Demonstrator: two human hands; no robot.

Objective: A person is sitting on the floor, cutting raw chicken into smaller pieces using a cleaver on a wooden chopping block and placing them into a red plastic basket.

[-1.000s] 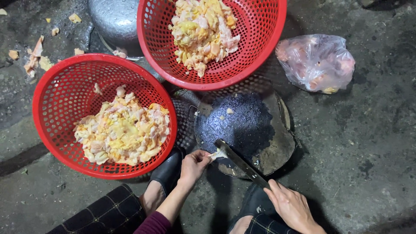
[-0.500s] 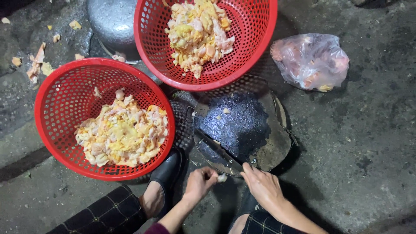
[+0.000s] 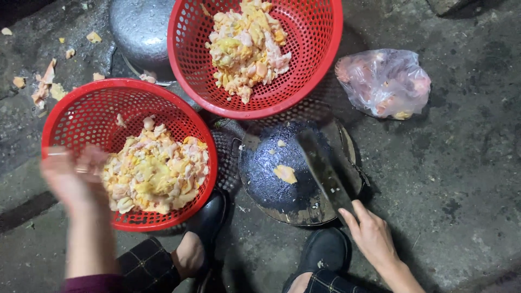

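I'm dropping a cut bit with my blurry left hand (image 3: 76, 182), grip unclear, into the round red plastic basket (image 3: 76, 106); right hand (image 3: 372, 236) is gripping the dark cleaver (image 3: 323, 165), lining up on the pale chunk (image 3: 285, 173)

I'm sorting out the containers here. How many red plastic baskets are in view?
2. One round red plastic mesh basket sits at the left, under the blurred left hand; the other red basket is at top centre. No others show.

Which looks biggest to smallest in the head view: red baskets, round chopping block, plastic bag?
1. The two red baskets, lower-left and top, look alike in size, so they are unranked.
2. Round chopping block, somewhat smaller.
3. Plastic bag, clearly smallest.
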